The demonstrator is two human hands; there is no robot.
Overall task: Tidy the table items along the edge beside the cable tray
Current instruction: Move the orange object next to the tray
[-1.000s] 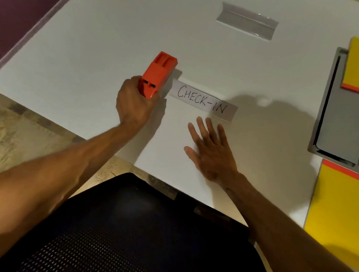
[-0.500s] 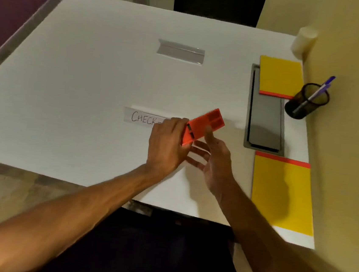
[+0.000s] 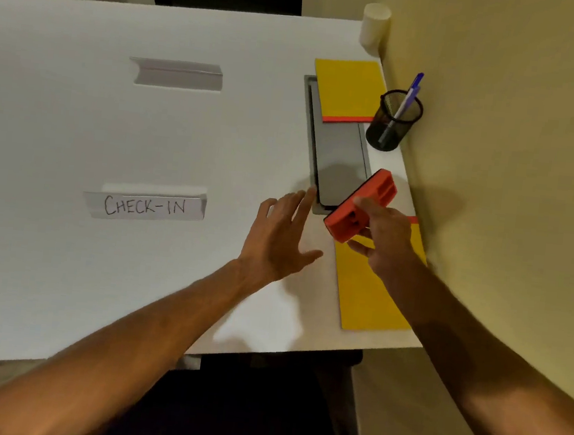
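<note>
We've got the orange block [image 3: 361, 205] up in our right hand [image 3: 387, 240], fingers wrapped around its near end, thumb on top. It tilts away from us, far end raised above the near corner of the cable tray [image 3: 336, 158], clear of the table [image 3: 75, 124].

Our left hand [image 3: 281, 238] is empty, fingers spread wide, hovering just left of the block with fingertips reaching toward the tray's near-left corner. Whether the palm touches the tabletop, we can't tell.

Under our right hand lies a yellow pad [image 3: 367, 296] with an orange strip at its far edge, partly hidden by the wrist. It sits along the table's right edge, just nearer to us than the tray.

Beyond our right hand, past the tray's grey lid, a second yellow pad [image 3: 348, 89] overlaps the tray's far end, its orange strip facing us. Right of that, beside the wall, stands a black mesh pen cup [image 3: 392, 125] with a blue pen [image 3: 405, 102] leaning in it. Farther off at the table's corner stands a white cylinder [image 3: 375, 23].

Well left of our left hand lies the "CHECK-IN" sign [image 3: 145, 206], flat on the table. Beyond it, farther away, a clear sign holder [image 3: 178, 74] lies on the white surface.
</note>
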